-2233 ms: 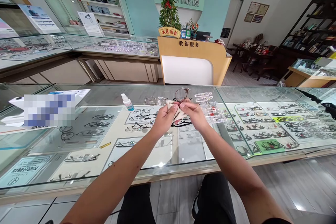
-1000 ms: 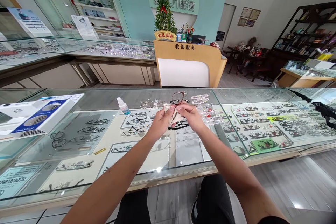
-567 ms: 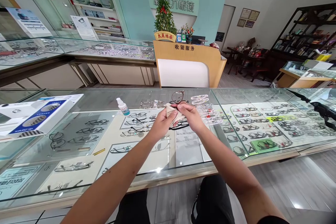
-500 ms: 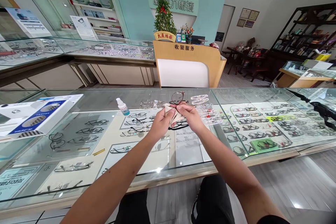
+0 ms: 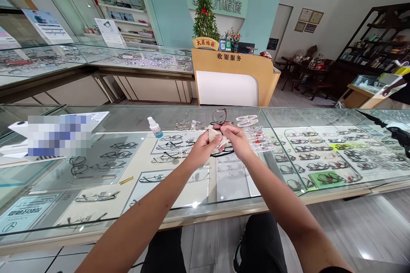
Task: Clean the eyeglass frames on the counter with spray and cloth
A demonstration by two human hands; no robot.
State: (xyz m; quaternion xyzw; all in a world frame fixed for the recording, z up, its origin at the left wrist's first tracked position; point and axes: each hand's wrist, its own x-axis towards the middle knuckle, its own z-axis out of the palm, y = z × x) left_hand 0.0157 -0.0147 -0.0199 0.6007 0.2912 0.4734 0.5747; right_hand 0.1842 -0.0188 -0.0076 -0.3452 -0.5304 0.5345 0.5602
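Note:
Above the glass counter, my left hand (image 5: pixel 202 148) is closed on a pale cleaning cloth (image 5: pixel 214 134), thumb on top. My right hand (image 5: pixel 238 140) meets it from the other side, its fingers pinched on the cloth and a pair of eyeglasses (image 5: pixel 220 115). One round, dark-rimmed lens stands up beyond the fingers; the cloth and fingers cover the rest of the frame. A white spray bottle (image 5: pixel 156 129) with bluish liquid stands upright on the glass to the left. Several clear-framed glasses (image 5: pixel 248 123) lie just right of my hands.
The glass display counter (image 5: pixel 182 209) holds rows of eyeglasses under its top. A box (image 5: pixel 48 157), partly pixelated, sits at the left. A black strap-like object (image 5: pixel 397 134) lies at the right. Beyond stands a wooden cashier desk (image 5: pixel 272 68). A person's arm (image 5: pixel 395 85) shows at the right edge.
The view has turned slightly left, so the scene sits further right. Both hands keep their hold on the cloth and glasses. Another person's arm has come into view at the right edge.

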